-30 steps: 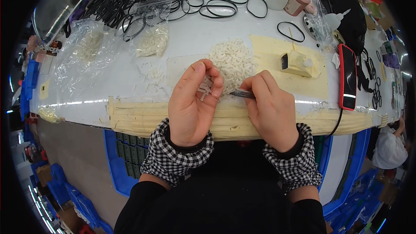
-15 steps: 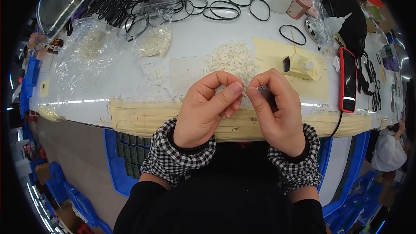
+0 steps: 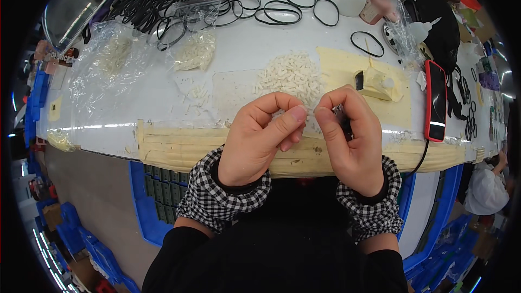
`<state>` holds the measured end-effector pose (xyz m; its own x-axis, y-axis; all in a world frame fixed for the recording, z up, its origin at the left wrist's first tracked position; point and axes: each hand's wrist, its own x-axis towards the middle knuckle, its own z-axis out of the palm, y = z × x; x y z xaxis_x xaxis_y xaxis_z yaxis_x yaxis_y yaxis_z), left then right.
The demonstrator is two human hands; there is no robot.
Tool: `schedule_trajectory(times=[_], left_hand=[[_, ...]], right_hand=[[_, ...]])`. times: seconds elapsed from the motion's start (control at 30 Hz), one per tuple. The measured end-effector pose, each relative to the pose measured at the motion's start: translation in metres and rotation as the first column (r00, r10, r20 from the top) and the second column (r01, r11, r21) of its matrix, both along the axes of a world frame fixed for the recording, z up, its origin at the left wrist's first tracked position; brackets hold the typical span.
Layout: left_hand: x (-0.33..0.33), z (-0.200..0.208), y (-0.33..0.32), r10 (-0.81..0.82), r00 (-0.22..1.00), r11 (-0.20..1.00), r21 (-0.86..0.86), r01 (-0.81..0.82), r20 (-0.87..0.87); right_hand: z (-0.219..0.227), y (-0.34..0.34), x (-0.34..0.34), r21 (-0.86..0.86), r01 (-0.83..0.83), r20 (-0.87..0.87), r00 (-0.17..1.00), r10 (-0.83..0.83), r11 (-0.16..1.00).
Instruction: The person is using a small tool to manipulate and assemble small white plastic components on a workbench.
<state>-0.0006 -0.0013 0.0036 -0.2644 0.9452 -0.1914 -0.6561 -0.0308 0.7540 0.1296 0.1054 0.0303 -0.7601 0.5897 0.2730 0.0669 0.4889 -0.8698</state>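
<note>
My left hand and my right hand are raised close together over the table's front edge, thumb tips almost touching. My left thumb presses against the curled forefinger; anything pinched there is too small to see. My right hand is closed around a thin dark tool, of which only a short piece shows between the fingers. Just beyond both hands lies a heap of small white plastic parts on the white table.
Several black rubber rings and cords spread across the far side. Clear bags of white parts lie at the left. A yellowish block and a red-cased phone sit right. Tan tape lines the front edge; blue crates stand below.
Both hands have drawn back from the heap of white parts toward me and closed in on each other. The dark tool, stretched between the hands before, is now mostly tucked inside my right hand.
</note>
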Motion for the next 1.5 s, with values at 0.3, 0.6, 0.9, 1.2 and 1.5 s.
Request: schedule_trajectory(times=[0.3, 0.6, 0.9, 1.2, 1.5], left_hand=[[0.000, 0.001, -0.002, -0.047, 0.999, 0.999, -0.007, 0.047, 0.028], [0.001, -0.002, 0.000, -0.038, 0.993, 0.998, 0.055, 0.032, 0.115], [0.001, -0.003, 0.000, -0.030, 0.994, 0.998, 0.061, 0.023, 0.109], [0.002, -0.006, 0.001, -0.035, 0.995, 0.995, 0.100, 0.026, 0.091], [0.004, -0.009, 0.001, -0.009, 0.998, 0.993, 0.120, 0.001, 0.070]], right_hand=[[0.000, 0.000, -0.002, 0.072, 0.019, -0.038, 0.999, -0.016, 0.997], [-0.004, -0.006, -0.004, 0.060, 0.003, -0.136, 0.991, 0.005, 0.998], [-0.005, 0.005, 0.003, 0.341, 0.012, 0.078, 0.996, -0.041, 0.940], [-0.003, 0.006, 0.004, 0.435, -0.033, 0.172, 0.984, -0.047, 0.900], [-0.005, 0.006, 0.005, 0.477, -0.015, 0.172, 0.982, -0.076, 0.879]])
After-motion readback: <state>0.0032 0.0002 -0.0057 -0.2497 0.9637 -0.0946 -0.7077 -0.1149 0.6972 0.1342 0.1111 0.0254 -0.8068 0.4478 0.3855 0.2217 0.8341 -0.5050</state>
